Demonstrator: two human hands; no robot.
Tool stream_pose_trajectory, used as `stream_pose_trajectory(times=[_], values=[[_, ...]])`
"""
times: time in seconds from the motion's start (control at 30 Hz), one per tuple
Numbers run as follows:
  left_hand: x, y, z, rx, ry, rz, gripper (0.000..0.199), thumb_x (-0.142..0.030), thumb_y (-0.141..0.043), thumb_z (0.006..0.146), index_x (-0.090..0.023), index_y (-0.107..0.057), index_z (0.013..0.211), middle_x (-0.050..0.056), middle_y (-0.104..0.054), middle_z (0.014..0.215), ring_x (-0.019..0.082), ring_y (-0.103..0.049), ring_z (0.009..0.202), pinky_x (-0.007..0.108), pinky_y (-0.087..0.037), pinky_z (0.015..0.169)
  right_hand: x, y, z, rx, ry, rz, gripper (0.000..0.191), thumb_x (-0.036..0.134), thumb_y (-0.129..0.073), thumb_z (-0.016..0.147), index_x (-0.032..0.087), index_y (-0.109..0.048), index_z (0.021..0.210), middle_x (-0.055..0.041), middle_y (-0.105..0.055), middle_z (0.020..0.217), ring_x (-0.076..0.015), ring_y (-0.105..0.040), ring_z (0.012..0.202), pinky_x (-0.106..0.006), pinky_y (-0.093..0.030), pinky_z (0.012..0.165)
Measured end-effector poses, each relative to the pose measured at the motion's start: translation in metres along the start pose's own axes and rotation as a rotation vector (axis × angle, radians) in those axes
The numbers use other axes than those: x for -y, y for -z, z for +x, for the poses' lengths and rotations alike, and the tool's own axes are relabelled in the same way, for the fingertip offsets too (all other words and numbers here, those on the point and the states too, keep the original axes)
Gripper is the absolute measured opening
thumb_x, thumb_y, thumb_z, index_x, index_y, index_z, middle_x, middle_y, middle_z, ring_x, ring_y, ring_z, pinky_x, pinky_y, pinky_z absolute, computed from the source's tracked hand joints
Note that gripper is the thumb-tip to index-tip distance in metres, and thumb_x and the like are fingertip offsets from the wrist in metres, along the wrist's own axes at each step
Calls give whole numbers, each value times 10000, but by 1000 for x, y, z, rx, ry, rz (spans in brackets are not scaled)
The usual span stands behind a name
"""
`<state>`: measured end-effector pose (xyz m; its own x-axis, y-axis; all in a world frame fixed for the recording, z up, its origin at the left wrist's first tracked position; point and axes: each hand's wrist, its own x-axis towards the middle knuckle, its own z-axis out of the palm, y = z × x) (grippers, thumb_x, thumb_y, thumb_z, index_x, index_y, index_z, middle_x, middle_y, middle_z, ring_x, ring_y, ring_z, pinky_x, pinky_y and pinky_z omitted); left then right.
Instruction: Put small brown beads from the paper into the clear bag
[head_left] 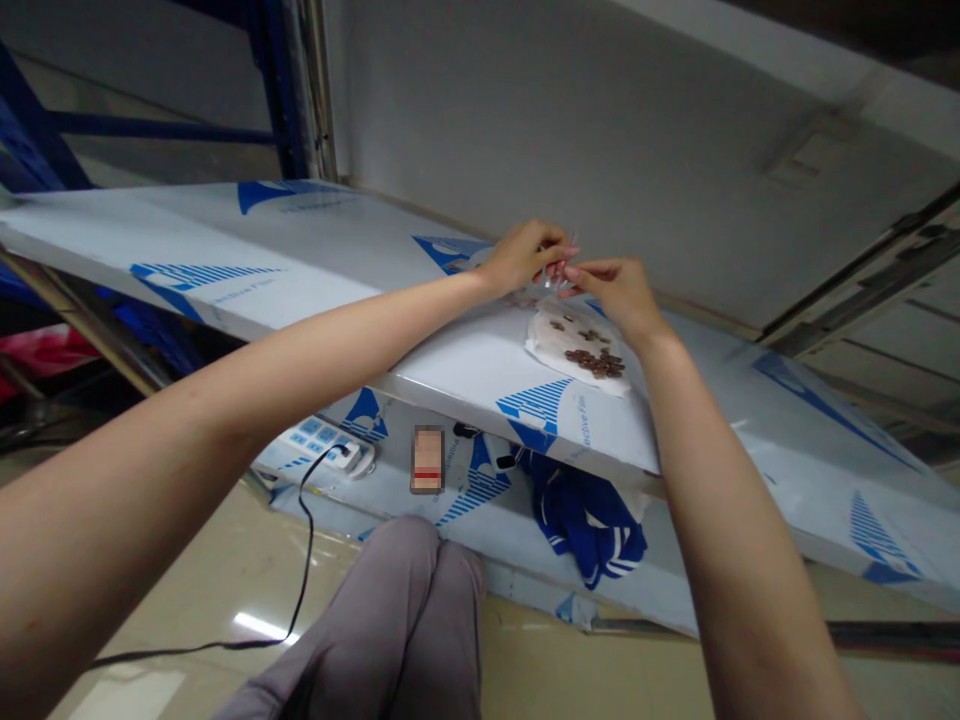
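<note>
Item one, the left hand (521,258): raised above the far part of the table (300,265), its grip closed, with the fingers curled around a small clear piece (559,268), possibly plastic; its exact kind is too small to tell. Item two, the right hand (611,296): held just beside the left hand, its grip narrowly pinched, with the fingertips (574,270) reaching the same clear piece; whether this grip has firm hold of it cannot be told. Both forearms are bare and run in from the lower corners of the view. Item three, a crumpled white paper sheet (546,340): lying on the table directly below the hands, the right hand's wrist just above it. Item four, a cluster of small brown pieces (596,362): resting on the paper sheet, most heaped near its lower edge and a few scattered higher up. The table is a metal top covered in white protective film with blue print. Stored below it on a lower shelf (375,500), also filmed: a white power strip (315,440) with a black cable (304,540) trailing to the floor, a blurred rectangular object (427,460), and a bundled blue-and-white cloth (589,520). Also in view: the person's knees in grey trousers (397,620), a tiled floor (150,590), and a blue rack upright (289,90) beyond the table.
</note>
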<state>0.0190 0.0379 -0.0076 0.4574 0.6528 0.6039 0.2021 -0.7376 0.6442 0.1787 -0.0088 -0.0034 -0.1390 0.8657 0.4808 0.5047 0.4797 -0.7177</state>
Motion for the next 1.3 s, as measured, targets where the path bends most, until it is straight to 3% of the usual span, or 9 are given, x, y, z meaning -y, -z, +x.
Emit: stream_pose_trajectory(times=[0.27,0.43,0.57,0.67,0.73,0.87,0.97,1.13,1.3], values=[[-6,4,-4,50,-55,389,324,-327,-430,891,-119,-666,813,49,-628,690,174,-587,746,260,-374,720,1,1,-3,-12,-2,-223,206,334,-620,787,148,-704,809,-81,-708,809,-191,-668,686,-332,-524,700],[-18,1,-10,130,-29,570,302,-302,-446,842,-111,-674,786,75,-638,703,186,-581,771,271,-374,717,-7,14,-2,-168,-40,-547,226,307,-569,797,134,-714,810,-83,-688,703,-250,-665,812,-376,-483,801],[-25,-2,-12,41,41,647,272,-302,-457,802,-130,-667,796,71,-636,710,210,-582,796,299,-396,743,-6,19,-3,-195,-79,-620,251,327,-536,805,159,-722,821,-76,-702,752,-231,-665,816,-344,-467,792],[-23,1,-13,-104,-4,673,297,-298,-449,802,-132,-641,957,99,-655,907,245,-573,937,351,-406,828,-1,17,-4,-171,-66,-610,258,330,-519,806,185,-730,833,-63,-716,824,-202,-665,822,-299,-457,768],[-19,3,-14,-171,-146,664,397,-338,-451,823,-140,-565,1147,126,-597,1152,257,-515,1099,379,-384,926,2,16,-4,-145,-62,-581,269,319,-502,811,186,-733,843,-57,-720,829,-185,-664,820,-268,-450,743],[-10,2,-14,-67,-333,691,649,-465,-506,819,-92,-389,1337,180,-424,1387,293,-373,1285,472,-209,1099,5,15,-4,-100,-69,-520,252,279,-509,798,166,-733,816,-56,-724,811,-168,-664,801,-231,-437,691],[-6,-3,-15,4,-326,715,677,-464,-543,808,-90,-378,1348,174,-476,1345,296,-406,1262,524,-123,1120,6,16,-3,-62,-82,-486,224,251,-526,789,163,-732,807,-50,-726,821,-163,-663,804,-227,-436,692],[-9,-10,-16,-120,-255,728,688,-446,-549,802,-97,-379,1370,166,-539,1271,305,-454,1205,561,-126,1107,5,19,-2,-57,-81,-444,240,260,-504,817,160,-722,825,-54,-724,854,-157,-660,819,-229,-446,718],[-11,-14,-15,-149,-242,725,585,-452,-528,795,-127,-511,1281,148,-587,1207,319,-465,1180,593,-100,1104,6,19,-1,-46,-99,-482,237,266,-515,826,152,-723,830,-74,-721,851,-173,-662,808,-256,-462,741]])
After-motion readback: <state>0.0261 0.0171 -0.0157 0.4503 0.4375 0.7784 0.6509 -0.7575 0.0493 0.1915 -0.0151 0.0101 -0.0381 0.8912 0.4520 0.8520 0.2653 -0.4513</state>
